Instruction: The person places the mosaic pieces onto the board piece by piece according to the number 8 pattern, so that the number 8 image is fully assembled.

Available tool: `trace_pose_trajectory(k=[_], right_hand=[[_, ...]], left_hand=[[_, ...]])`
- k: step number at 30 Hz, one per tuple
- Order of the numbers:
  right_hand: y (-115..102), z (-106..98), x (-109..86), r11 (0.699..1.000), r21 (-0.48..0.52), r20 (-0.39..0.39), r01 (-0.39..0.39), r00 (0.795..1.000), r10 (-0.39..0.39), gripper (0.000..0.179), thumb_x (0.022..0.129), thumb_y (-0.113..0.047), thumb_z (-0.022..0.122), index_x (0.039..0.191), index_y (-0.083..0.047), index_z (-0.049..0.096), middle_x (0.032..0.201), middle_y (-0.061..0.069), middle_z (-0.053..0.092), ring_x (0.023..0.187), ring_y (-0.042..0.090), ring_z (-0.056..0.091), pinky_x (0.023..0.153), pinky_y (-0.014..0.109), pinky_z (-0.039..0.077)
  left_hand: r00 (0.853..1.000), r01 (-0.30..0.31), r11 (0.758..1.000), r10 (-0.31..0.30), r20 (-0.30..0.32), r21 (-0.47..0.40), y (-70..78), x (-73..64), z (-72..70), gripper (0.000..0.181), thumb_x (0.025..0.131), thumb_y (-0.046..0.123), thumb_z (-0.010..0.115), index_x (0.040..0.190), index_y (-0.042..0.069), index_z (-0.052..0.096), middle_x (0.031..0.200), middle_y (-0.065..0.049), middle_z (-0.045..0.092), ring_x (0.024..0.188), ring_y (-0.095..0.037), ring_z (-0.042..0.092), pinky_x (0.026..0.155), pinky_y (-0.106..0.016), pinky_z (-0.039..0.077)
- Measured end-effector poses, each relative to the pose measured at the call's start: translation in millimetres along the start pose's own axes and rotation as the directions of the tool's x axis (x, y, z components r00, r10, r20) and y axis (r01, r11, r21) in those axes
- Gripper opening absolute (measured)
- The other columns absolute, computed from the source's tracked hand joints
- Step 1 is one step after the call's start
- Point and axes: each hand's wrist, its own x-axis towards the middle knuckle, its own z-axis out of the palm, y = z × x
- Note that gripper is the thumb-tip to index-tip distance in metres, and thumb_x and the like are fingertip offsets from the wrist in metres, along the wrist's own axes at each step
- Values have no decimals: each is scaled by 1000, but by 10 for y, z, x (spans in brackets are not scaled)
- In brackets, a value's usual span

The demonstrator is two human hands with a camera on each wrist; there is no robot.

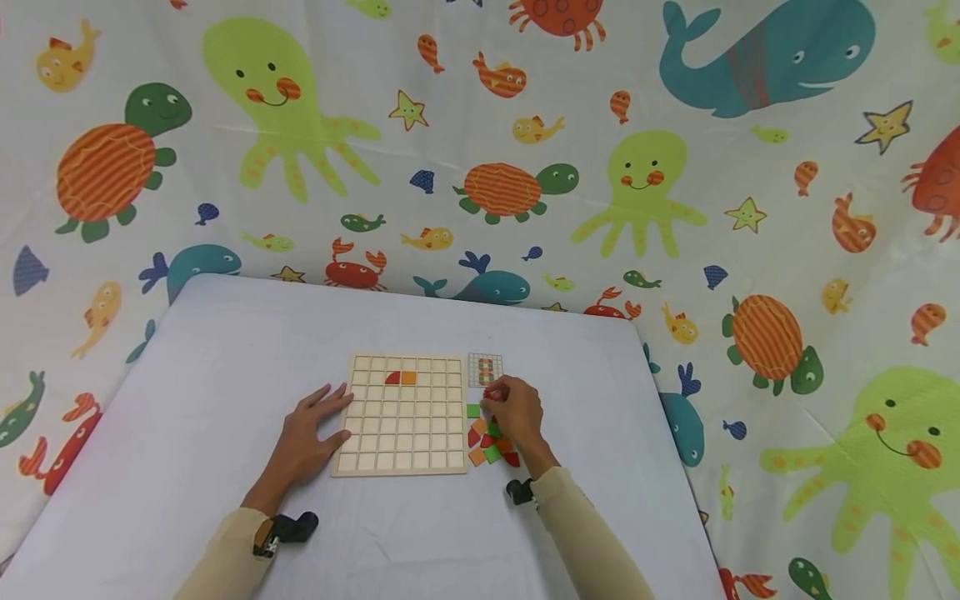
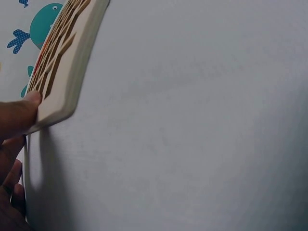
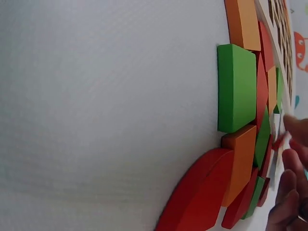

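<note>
A wooden grid board (image 1: 396, 419) lies flat on the table, with a red quarter-round piece (image 1: 392, 379) and an orange square (image 1: 408, 378) side by side in its second row. My left hand (image 1: 302, 439) rests at the board's left edge, fingers extended; in the left wrist view its thumb (image 2: 30, 103) touches the corner of the frame. Right of the board, my right hand (image 1: 519, 414) pinches a small red piece (image 1: 490, 393) between thumb and fingertips. Just under that hand is a loose pile of red, orange and green pieces (image 3: 236, 89).
A small card (image 1: 473, 362) with a printed grid and coloured pattern lies at the board's upper right. One green piece (image 1: 473, 411) sits close to the board's right edge. Behind the white-covered table (image 1: 600, 392) hangs a cloth printed with sea animals (image 1: 517, 125).
</note>
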Motion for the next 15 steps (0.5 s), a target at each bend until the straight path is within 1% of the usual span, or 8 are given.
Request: trace_pose_trajectory(k=[3, 6, 9, 15], right_hand=[[5, -1, -2, 1000, 15, 6, -5, 1000, 5, 15, 88, -28, 89, 96, -22, 79, 84, -5, 69, 77, 14, 61, 65, 29, 49], [13, -6, 4, 1000, 2, 9, -28, 1000, 28, 17, 89, -31, 88, 99, -21, 79, 81, -4, 67, 74, 15, 60, 62, 29, 47], [8, -10, 3, 998, -26, 16, -51, 999, 52, 18, 89, -31, 88, 100, -19, 79, 79, -2, 65, 72, 16, 58, 61, 29, 45], [-38, 4, 0, 997, -30, 39, -73, 996, 75, 12, 91, -27, 86, 92, -18, 76, 81, -2, 67, 75, 17, 60, 64, 29, 45]], left_hand=[[1000, -2, 1000, 2, -1, -2, 12, 0, 1, 65, 90, 8, 79, 151, 5, 58, 166, -17, 46, 157, -49, 30, 119, -79, 23], [1000, -8, 1000, 8, -11, 1, 25, -6, 2, 65, 89, 7, 80, 151, 5, 59, 165, -18, 48, 156, -50, 31, 118, -79, 24], [1000, -8, 1000, 8, -12, -3, 36, -10, -1, 65, 89, 7, 80, 151, 6, 59, 165, -18, 48, 156, -49, 31, 118, -79, 24], [1000, -4, 1000, 4, -12, 1, 38, -4, -6, 66, 89, 8, 81, 151, 7, 59, 165, -17, 48, 156, -48, 31, 118, -78, 25]])
